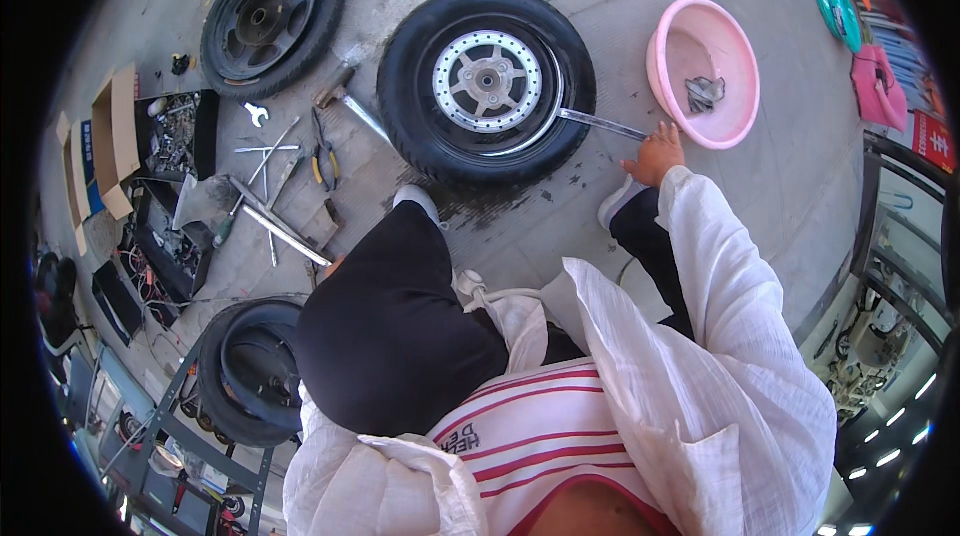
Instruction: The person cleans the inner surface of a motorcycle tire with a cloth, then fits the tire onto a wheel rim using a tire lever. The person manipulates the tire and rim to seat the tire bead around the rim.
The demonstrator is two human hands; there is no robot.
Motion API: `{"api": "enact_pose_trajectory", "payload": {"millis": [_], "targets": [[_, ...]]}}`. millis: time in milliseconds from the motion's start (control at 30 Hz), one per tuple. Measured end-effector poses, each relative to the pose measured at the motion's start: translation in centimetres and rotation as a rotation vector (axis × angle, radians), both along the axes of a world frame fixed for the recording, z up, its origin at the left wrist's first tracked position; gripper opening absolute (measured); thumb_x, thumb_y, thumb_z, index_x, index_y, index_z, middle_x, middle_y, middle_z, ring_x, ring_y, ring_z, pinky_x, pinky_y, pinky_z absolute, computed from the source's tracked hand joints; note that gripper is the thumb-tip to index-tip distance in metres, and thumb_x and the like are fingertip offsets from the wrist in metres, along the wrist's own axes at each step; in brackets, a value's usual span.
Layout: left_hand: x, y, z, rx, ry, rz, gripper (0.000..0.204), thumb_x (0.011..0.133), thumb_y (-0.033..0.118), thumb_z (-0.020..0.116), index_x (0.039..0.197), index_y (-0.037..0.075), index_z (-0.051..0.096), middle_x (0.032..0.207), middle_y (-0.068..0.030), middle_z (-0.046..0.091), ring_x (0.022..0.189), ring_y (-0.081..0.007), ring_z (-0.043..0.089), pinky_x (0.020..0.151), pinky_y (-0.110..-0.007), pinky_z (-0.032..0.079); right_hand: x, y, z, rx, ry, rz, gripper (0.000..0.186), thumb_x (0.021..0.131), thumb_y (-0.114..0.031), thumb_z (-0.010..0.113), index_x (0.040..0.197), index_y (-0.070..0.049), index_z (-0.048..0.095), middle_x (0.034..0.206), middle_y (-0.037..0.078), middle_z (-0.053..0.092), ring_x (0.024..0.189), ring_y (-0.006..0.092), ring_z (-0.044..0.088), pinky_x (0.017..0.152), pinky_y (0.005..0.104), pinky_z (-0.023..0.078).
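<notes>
A black tyre (415,131) with a silver spoked rim (487,82) lies flat on the floor before me. A flat metal tyre lever (600,123) is wedged between the tyre and the rim edge, sticking out to the right. My right hand (660,153) is closed over the lever's outer end, close to the pink basin. At the left, my left hand (333,266) shows only slightly past my knee. It grips the near end of a long metal bar (285,229); the knee hides most of its fingers.
A pink basin (735,71) holds a grey rag (705,94). Left of the tyre lie a hammer (352,106), pliers (323,151), a wrench (257,115) and a box of small parts (180,131). Another wheel (272,21) lies at the far left.
</notes>
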State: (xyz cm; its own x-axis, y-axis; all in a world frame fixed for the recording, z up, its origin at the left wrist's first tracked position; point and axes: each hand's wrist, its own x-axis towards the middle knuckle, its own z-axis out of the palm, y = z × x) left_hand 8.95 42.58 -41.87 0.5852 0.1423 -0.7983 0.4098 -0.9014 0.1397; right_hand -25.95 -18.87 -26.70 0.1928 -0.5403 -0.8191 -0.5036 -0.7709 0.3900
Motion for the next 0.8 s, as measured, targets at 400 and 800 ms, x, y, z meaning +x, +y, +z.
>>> {"api": "enact_pose_trajectory", "payload": {"millis": [400, 800], "targets": [[2.4, -1.3, -5.0, 0.092, -0.044, -0.102, 0.042, 0.103, 0.040, 0.054, 0.111, 0.001, 0.067, 0.090, -0.0096, 0.071, 0.082, -0.0249, 0.067, 0.075, -0.036, 0.051, 0.9, 2.4, -2.6, -0.072, -0.234, -0.216, 0.097, 0.090, -0.061, 0.058, 0.162, -0.011, 0.017, 0.150, 0.042, 0.035, 0.147, 0.0515, 0.028, 0.123, 0.0539, 0.010], [4.9, -5.6, 0.1, -0.738, 0.154, 0.752, 0.034, 0.098, 0.038, 0.066, 0.082, 0.009, 0.057, 0.082, -0.0081, 0.064, 0.083, -0.0224, 0.064, 0.074, -0.040, 0.055, 1.7, 2.1, -2.0, 0.023, -0.172, -0.304, 0.105, 0.088, -0.067, 0.058, 0.163, -0.009, 0.013, 0.153, 0.038, 0.035, 0.149, 0.0492, 0.025, 0.123, 0.0529, 0.011]]}}
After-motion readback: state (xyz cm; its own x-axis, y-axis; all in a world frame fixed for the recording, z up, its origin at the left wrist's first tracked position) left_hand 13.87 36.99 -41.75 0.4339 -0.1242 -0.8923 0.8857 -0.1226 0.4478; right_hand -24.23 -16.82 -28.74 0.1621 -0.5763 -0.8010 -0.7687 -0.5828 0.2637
